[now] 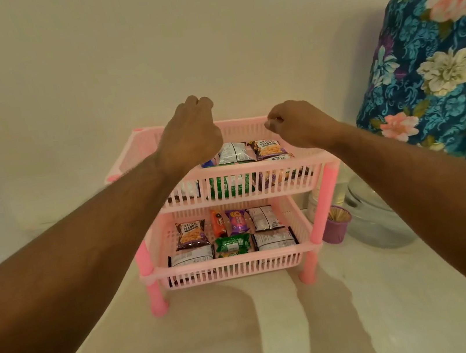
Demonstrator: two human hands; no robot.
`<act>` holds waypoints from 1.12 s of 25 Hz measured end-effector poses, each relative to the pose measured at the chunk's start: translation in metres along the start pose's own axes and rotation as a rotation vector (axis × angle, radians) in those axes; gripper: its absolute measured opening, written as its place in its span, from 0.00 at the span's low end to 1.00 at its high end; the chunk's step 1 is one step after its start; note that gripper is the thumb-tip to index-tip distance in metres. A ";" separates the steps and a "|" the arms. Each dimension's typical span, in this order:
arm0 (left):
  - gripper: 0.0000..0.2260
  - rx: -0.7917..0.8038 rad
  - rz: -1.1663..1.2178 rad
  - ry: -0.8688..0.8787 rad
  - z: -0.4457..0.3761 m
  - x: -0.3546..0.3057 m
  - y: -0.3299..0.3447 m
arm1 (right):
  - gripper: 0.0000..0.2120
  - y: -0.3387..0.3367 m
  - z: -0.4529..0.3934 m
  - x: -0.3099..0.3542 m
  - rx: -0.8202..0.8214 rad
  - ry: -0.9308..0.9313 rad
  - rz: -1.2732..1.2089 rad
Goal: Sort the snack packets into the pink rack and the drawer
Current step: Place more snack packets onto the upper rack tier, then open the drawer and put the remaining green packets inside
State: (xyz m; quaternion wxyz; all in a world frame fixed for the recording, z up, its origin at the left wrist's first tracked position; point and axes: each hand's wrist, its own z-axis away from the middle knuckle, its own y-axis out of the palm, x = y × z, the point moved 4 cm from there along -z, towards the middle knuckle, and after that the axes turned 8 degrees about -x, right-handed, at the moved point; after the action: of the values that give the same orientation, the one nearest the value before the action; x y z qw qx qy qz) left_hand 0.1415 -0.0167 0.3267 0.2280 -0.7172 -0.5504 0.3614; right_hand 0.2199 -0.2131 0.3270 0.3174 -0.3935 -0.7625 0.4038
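Both hands, left hand (pixel 189 140) and right hand (pixel 298 124), hover curled over the pink rack (pixel 240 266) at twelve o'clock, snack packets (pixel 190 234) filling both tiers.

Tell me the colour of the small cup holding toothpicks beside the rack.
Purple; the small plastic toothpick cup shows in the head view.

Two bare forearms reach into view, uncovered from wrist to near the elbow; a dark, black-looking sleeve edge shows at each lower corner; the left hand (pixel 188 136) and right hand (pixel 296 123) wear no gloves or watch.
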 end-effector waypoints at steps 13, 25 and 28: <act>0.08 -0.034 0.290 0.221 0.162 -0.059 0.049 | 0.14 0.000 0.166 0.018 -0.321 0.071 -0.075; 0.12 0.465 0.284 0.234 0.296 -0.086 0.187 | 0.16 0.140 0.380 -0.063 0.036 0.533 -0.078; 0.13 0.557 0.298 0.283 0.328 -0.111 0.214 | 0.17 0.158 0.425 -0.079 0.126 0.630 -0.037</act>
State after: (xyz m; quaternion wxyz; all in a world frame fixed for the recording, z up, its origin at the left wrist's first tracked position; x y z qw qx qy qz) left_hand 0.0077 -0.2076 -0.0072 0.4338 -0.7430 -0.2829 0.4240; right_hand -0.0280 -0.3785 -0.0240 0.5691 -0.4648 -0.6071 0.3026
